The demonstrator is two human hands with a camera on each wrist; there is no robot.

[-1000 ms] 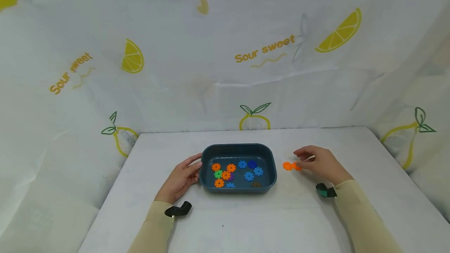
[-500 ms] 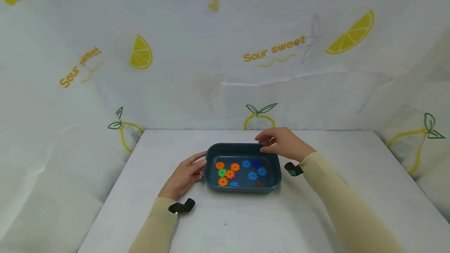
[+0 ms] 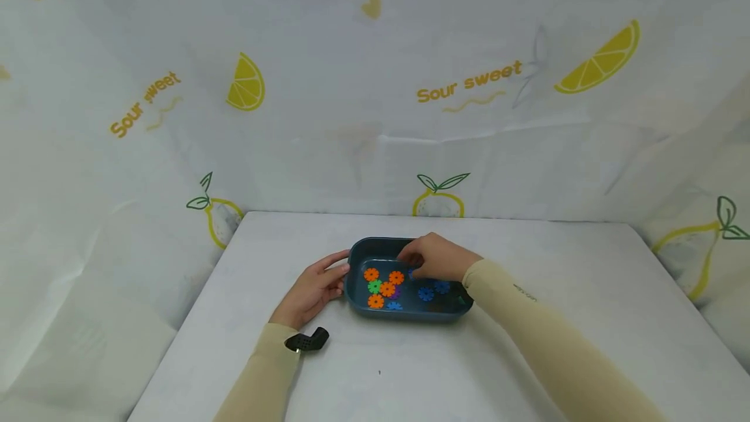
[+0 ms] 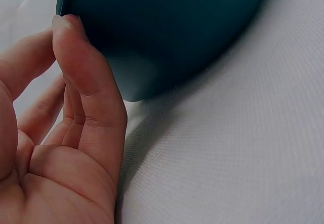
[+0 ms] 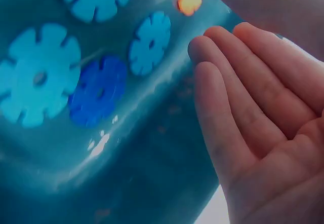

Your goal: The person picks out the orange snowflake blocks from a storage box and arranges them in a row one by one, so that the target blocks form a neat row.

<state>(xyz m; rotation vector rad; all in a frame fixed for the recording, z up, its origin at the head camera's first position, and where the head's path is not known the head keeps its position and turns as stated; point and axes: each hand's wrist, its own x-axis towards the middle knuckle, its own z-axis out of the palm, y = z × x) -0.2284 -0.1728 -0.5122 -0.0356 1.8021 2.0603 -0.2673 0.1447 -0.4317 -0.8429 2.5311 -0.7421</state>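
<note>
A dark teal tray (image 3: 410, 313) sits mid-table and holds several flower-shaped plastic discs: orange discs (image 3: 387, 289), a green disc (image 3: 375, 286) and blue discs (image 3: 426, 294). My left hand (image 3: 337, 274) rests with straight fingers against the tray's left outer wall (image 4: 167, 26); in the left wrist view the left hand (image 4: 86, 97) touches it without curling round it. My right hand (image 3: 430, 258) hovers over the tray's far middle, fingers pointing down inside. In the right wrist view the right hand (image 5: 238, 107) is relaxed and holds nothing, just above light and dark blue discs (image 5: 98, 89).
The white table (image 3: 527, 246) is boxed in by a lemon-print cloth backdrop (image 3: 375, 116) at the back and both sides. A black wrist strap (image 3: 306, 342) shows on my left sleeve. My right sleeve (image 3: 527, 337) crosses the table right of the tray.
My right hand has left the table right of the tray, where two orange discs lay, and moved left over the tray. Those discs are out of sight now. The left hand stayed put.
</note>
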